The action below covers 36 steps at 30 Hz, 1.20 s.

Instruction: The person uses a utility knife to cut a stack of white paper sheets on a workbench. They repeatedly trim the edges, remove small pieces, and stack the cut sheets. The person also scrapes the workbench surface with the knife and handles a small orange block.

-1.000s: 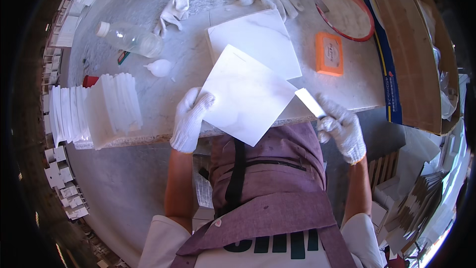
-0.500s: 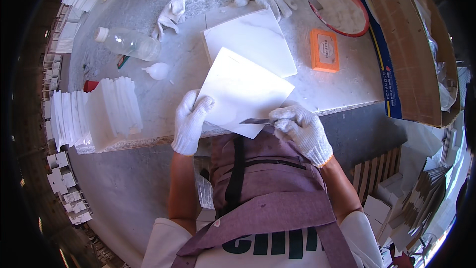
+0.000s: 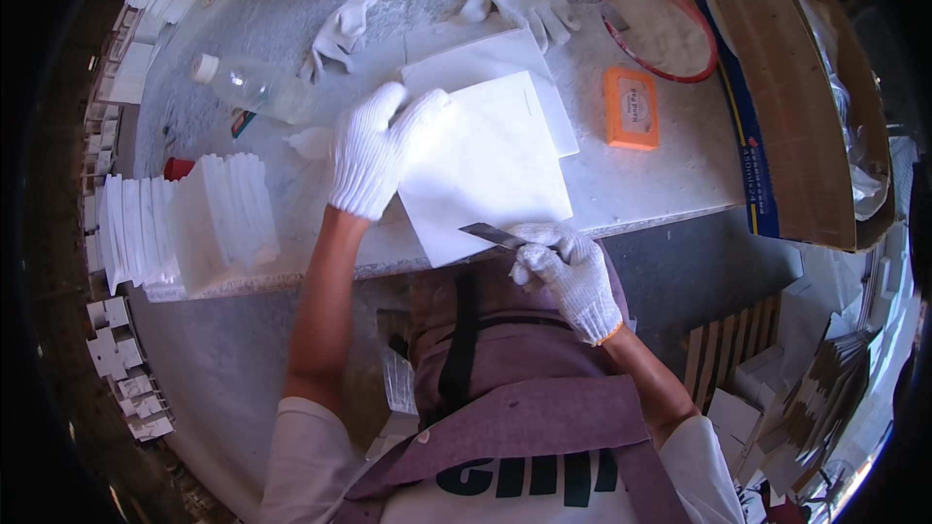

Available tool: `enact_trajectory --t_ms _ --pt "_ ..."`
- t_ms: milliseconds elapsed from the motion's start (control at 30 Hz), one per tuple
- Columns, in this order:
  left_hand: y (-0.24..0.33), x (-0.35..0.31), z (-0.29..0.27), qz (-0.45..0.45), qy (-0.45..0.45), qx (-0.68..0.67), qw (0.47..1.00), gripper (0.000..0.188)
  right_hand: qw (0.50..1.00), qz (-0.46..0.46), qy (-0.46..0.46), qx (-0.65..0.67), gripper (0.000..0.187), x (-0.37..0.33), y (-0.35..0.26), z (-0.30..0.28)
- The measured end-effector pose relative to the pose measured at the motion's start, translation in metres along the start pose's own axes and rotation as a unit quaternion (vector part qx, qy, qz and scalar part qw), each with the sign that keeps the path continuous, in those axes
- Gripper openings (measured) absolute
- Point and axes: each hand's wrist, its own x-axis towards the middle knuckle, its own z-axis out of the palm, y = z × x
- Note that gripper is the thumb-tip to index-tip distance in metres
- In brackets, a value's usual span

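A square white tile [image 3: 490, 160] lies tilted over the near edge of the bench, partly covering another white tile [image 3: 466, 53] with faint grey veining. My left hand [image 3: 374, 150], in a white knitted glove, holds the upper tile at its far left corner, thumb over its face; the fingers' undersides are hidden. My right hand [image 3: 568, 272], gloved the same way, pinches a thin dark metal blade [image 3: 490, 234] between thumb and fingers. The blade points left, just above the tile's near edge. Whether it touches the tile I cannot tell.
White tile pieces [image 3: 218, 218] stand in a row at left. Beyond are a plastic bottle [image 3: 248, 85], a white bulb [image 3: 309, 143], loose gloves [image 3: 529, 0], an orange hand pad [image 3: 631, 109], a red-rimmed round dish [image 3: 665, 31]. A cardboard box [image 3: 791, 68] stands at right.
My left hand has slid up from the tile's near left side to its far left corner. The tile has turned. My right hand and the blade have shifted slightly left and nearer me.
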Motion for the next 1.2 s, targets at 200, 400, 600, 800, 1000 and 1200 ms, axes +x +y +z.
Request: enact_trajectory --t_ms 200,400,600,800,1000,1200 --pt "-0.004 0.026 0.018 0.136 0.079 0.220 0.963 0.040 0.999 -0.023 -0.020 0.009 0.020 0.006 -0.002 0.008" --pt "0.010 0.016 0.006 0.093 0.154 0.283 0.942 0.045 0.996 0.081 -0.042 -0.017 0.021 -0.004 -0.036 -0.006" --pt "0.032 -0.041 -0.013 0.174 0.060 0.074 0.980 0.054 0.984 -0.093 0.120 -0.096 0.023 0.007 -0.062 -0.059" --pt "0.035 -0.084 0.027 0.273 -0.017 0.139 0.952 0.057 0.949 -0.112 0.070 -0.287 0.027 0.067 -0.104 -0.043" --pt "0.015 -0.089 0.043 0.260 0.074 0.124 0.955 0.051 0.925 -0.098 -0.015 -0.368 0.030 0.062 -0.092 -0.057" --pt "0.015 -0.088 0.041 0.266 0.073 0.109 0.955 0.047 0.917 -0.091 -0.019 -0.388 0.030 0.052 -0.097 -0.053"
